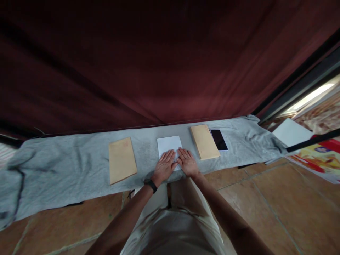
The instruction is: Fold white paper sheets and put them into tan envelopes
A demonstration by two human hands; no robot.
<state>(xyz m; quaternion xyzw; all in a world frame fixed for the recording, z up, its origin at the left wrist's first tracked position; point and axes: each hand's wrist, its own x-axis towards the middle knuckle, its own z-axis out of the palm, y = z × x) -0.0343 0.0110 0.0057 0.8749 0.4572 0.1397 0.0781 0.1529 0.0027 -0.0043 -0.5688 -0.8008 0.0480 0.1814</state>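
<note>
A white sheet of paper (168,142) lies on the grey cloth in front of me. My left hand (165,165), with a dark watch (151,184) at its wrist, rests flat on the paper's near left part. Beside it, my right hand (187,162) lies flat over the near right part, partly past the paper's edge. Both hands have their fingers stretched out, thumbs close together, and they hide the lower part of the sheet. To the left is a brown envelope (122,160). A thicker stack of brown envelopes (204,141) lies to the right.
A phone (219,139) with a dark screen lies right of the stack. Grey cloth (66,166) covers the narrow surface. A dark red curtain (170,81) hangs behind it. At far right are a metal frame (300,81), a white sheet (290,131) and a colourful printed package (320,159).
</note>
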